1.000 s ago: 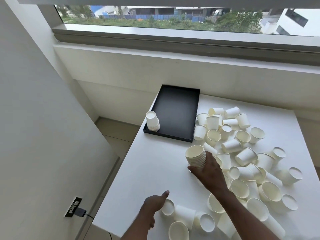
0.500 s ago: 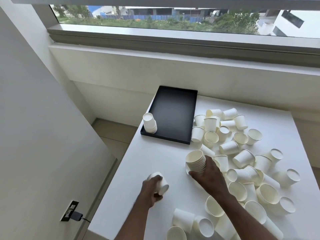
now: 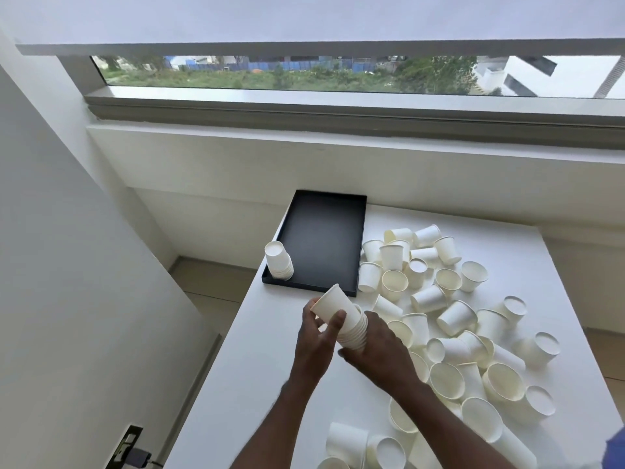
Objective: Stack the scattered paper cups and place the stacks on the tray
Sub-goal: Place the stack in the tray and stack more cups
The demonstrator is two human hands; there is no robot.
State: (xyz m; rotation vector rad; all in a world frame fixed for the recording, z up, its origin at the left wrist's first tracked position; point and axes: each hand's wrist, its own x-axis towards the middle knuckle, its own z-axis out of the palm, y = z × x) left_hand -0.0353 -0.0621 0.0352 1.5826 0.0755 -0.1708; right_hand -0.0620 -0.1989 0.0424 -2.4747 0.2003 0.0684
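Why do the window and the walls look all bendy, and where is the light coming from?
In the head view the wide lens bows the long window and grey sill; daylight through it lights the white table, leaving only soft shadows under the white paper cups; the matte black rectangular tray shows no glare.

Both hands meet over the white table (image 3: 270, 384); the left hand (image 3: 313, 343) grips a single paper cup (image 3: 333, 304), tilted, its bottom going into the held stack (image 3: 355, 333), which the right hand (image 3: 378, 353) clasps from the right side; a second stack (image 3: 279, 260) stands in the near left corner of the black tray (image 3: 321, 238); many loose cups (image 3: 449, 319) lie scattered at the right of the tray, some upright, some on their sides; a window (image 3: 304, 74) is above.
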